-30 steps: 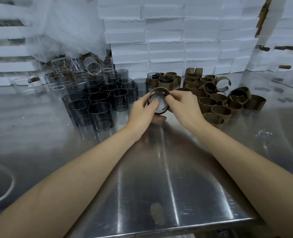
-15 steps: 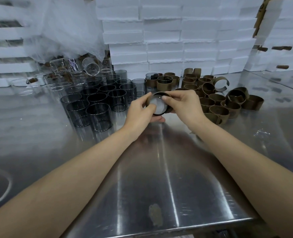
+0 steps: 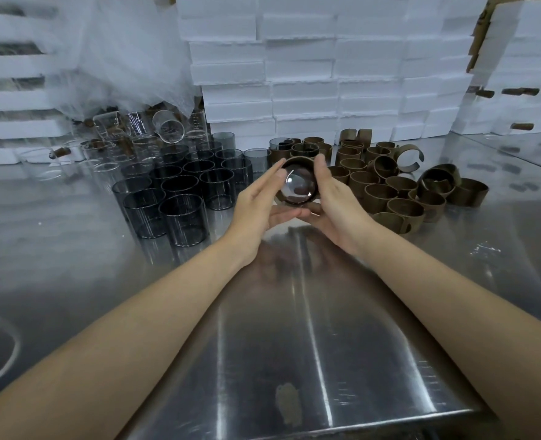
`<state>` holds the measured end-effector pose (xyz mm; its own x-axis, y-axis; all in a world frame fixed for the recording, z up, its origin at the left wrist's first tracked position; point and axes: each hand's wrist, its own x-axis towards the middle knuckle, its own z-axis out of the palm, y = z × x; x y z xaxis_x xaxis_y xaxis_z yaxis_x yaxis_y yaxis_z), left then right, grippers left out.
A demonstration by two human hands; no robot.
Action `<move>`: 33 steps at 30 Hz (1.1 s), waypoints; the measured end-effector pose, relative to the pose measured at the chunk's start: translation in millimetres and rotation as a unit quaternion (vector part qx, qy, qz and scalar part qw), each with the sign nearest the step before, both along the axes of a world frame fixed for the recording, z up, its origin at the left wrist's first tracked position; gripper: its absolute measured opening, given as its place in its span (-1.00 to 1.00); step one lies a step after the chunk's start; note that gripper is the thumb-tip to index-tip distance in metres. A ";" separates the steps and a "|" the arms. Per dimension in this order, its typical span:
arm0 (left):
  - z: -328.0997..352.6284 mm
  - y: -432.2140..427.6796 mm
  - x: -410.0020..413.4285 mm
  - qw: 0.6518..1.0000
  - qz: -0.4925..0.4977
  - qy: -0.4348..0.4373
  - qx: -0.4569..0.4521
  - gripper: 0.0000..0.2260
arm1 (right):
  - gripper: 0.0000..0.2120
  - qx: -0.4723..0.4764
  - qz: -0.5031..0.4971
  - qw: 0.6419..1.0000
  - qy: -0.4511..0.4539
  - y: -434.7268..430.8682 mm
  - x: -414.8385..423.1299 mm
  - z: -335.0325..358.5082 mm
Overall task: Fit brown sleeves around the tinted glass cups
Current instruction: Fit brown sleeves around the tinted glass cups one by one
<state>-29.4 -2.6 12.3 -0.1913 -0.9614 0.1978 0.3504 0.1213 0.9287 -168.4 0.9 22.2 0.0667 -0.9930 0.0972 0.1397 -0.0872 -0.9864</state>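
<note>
Tinted glass cup [image 3: 297, 186], seemingly sleeved, between straight-fingered left hand [image 3: 256, 205] and curled right hand [image 3: 336, 202]

Two hands [image 3: 258, 203] [image 3: 337, 201], one sleeved cup [image 3: 297, 185]

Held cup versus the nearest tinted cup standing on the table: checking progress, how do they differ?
The held cup wears a brown sleeve; the nearest cup is bare. The held cup is tipped toward the camera; the nearest cup stands upright. Both are tinted glass.
</note>
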 end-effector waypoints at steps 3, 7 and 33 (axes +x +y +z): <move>-0.8 -1.0 -0.1 0.999 -0.047 0.023 0.005 -0.53 | -0.45 -0.009 -0.004 1.000 -0.011 -1.3 -1.0 -0.2; -1.9 -0.1 -2.8 0.997 -0.070 -0.014 0.024 -0.44 | -0.61 0.052 0.034 0.986 -0.157 -2.6 -5.4 0.0; -8.2 -0.7 -6.8 0.992 0.043 -0.105 -0.048 -0.38 | -0.60 0.027 0.063 0.961 -0.268 -6.7 -11.5 7.6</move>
